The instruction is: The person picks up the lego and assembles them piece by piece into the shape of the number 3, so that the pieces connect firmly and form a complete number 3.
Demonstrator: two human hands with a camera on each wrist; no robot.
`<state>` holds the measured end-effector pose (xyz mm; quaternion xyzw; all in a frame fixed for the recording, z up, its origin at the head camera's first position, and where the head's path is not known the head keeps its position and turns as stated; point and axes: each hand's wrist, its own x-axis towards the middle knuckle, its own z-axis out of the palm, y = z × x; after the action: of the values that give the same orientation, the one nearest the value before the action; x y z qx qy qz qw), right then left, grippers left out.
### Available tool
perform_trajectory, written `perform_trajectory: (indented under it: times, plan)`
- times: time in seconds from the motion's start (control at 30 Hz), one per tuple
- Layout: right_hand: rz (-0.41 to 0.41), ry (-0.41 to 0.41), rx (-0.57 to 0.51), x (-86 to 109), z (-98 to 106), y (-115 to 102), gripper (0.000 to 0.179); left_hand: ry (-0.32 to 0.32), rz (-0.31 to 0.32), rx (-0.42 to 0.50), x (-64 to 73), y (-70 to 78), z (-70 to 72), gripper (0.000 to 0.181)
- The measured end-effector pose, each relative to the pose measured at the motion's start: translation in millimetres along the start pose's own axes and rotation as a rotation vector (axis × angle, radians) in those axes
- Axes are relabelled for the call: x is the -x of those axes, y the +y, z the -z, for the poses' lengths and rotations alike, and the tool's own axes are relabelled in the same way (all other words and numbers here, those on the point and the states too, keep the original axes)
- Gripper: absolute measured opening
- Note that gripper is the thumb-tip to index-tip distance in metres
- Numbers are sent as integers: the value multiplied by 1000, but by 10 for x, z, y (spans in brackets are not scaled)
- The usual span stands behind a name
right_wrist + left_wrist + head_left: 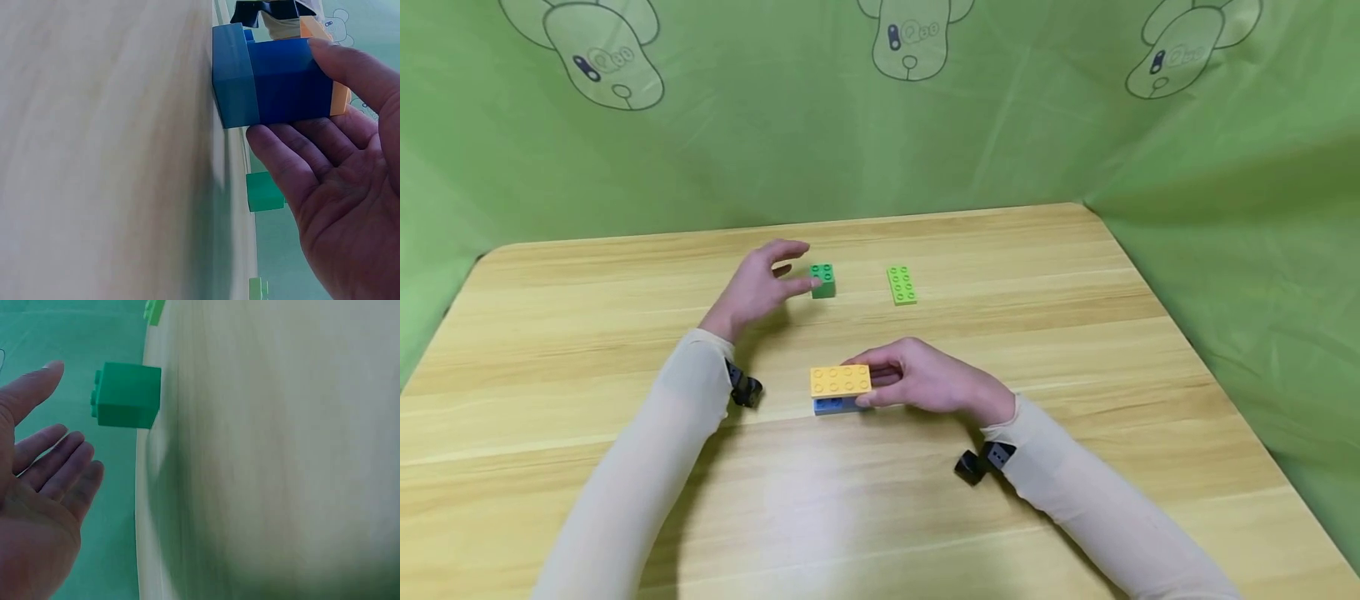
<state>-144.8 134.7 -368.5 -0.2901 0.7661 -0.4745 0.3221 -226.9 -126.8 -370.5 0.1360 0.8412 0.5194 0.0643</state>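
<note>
My left hand (756,287) reaches beside a green toy brick (824,289) with studs on top, thumb and fingers spread apart. In the left wrist view a gap shows between that hand and the brick. Nearer the front, my right hand (936,379) holds the right end of a stack of toy bricks. A yellow brick (840,381) tops it. The right wrist view shows a dark blue brick (290,81) in the middle and a lighter blue brick (234,75) at the bottom, on the table. The thumb touches the dark blue brick; the fingers lie along the far side.
A flat lime-green brick (902,286) lies right of the green brick on the wooden table (1037,317). Behind the table's back edge hangs a green cloth (775,150) with printed cartoon heads. A small black camera is strapped to each wrist.
</note>
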Motion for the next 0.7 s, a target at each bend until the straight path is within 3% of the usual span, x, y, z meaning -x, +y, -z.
perform_trajectory:
  times: [0.17, 0.4, 0.7]
  plan:
    - [8, -1, -9, -5, -2, 3, 44, -27, 2, -5, -59, -39, -23, 59]
    - [14, 2, -10, 5, -6, -12, 44, -65, 64, -5, -124, -71, -65, 62]
    - [11, 5, 7, 7, -11, -27, 45, -84, 112, -71, -189, -73, -92, 55]
